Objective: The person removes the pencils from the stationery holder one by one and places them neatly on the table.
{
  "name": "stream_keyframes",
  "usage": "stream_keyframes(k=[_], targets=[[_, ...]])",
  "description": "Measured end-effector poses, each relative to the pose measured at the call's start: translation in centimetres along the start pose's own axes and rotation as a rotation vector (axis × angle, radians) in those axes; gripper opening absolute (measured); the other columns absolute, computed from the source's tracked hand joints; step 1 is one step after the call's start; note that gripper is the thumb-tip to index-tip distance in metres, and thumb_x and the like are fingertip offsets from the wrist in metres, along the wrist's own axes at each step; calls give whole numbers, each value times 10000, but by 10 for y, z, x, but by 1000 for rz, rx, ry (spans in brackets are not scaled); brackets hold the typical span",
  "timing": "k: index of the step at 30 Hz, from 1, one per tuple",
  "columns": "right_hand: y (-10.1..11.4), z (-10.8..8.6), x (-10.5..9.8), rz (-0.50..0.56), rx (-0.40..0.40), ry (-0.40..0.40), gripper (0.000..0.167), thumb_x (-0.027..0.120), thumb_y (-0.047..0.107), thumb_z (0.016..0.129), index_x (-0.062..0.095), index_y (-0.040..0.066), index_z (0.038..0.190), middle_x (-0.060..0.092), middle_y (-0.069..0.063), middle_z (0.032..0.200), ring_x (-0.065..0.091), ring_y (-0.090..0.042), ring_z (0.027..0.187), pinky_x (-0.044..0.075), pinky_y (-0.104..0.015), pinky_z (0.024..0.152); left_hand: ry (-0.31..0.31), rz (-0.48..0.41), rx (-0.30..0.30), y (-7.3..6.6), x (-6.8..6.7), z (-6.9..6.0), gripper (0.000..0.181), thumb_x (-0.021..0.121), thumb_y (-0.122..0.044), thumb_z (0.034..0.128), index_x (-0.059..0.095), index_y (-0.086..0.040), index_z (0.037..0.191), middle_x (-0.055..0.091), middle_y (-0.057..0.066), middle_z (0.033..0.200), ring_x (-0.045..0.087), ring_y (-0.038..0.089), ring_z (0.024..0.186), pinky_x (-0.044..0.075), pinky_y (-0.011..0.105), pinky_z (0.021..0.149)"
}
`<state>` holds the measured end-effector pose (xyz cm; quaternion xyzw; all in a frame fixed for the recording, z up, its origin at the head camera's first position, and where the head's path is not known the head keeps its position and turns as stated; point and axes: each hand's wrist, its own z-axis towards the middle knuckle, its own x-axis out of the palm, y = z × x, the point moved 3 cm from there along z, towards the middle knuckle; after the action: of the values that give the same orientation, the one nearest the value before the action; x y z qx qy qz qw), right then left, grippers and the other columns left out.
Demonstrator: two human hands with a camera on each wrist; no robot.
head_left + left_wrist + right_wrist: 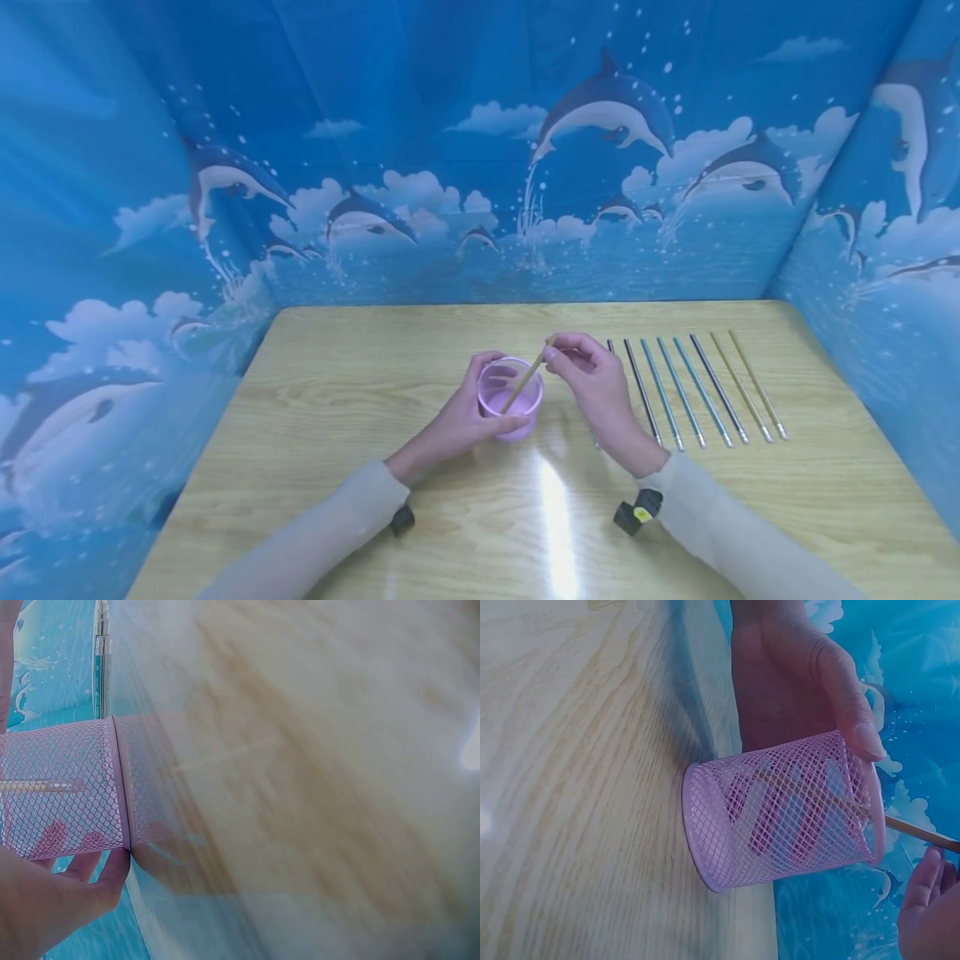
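A pink mesh pencil cup (492, 402) has its open rim facing up, and its base meets the tabletop in the left wrist view (120, 787). My left hand (467, 414) grips it round the side, the thumb across the near side and fingers behind the mesh (795, 814). With thumb and fingertips, my right hand (600, 392) pinches the upper end of a yellow pencil (525, 381). The pencil slants down into the cup; through the mesh its lower end shows in the left wrist view (37, 785).
On the wooden table (360, 358), right of my right hand, several pencils lie side by side: black, teal (684, 392), dark blue and yellow (759, 383). My right hand and forearm partly cover the leftmost ones. A blue dolphin-print curtain (420, 167) surrounds the table.
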<state>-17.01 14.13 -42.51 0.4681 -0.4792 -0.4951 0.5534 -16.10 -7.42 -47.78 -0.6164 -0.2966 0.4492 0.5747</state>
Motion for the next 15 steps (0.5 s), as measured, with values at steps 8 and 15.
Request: stream_keyframes(k=[8,15], targets=[[13,-2,-4,93,-110,-25,233,720,48,1049,632,-59,1236,696,-173,1166,715,-204,1025,623,-340,983,4,-6,5,-3,0,0,921,897,-203,908,309,-207,1617,514,93,1560,565,394,1378,562,485,1098],[22,-1,-9,98,-151,-24,211,695,39,1063,615,-47,1239,708,-100,1100,716,-190,990,631,-334,961,-6,-11,9,-3,0,0,904,897,-191,911,320,-205,1607,516,92,1547,555,407,1381,566,497,1093]])
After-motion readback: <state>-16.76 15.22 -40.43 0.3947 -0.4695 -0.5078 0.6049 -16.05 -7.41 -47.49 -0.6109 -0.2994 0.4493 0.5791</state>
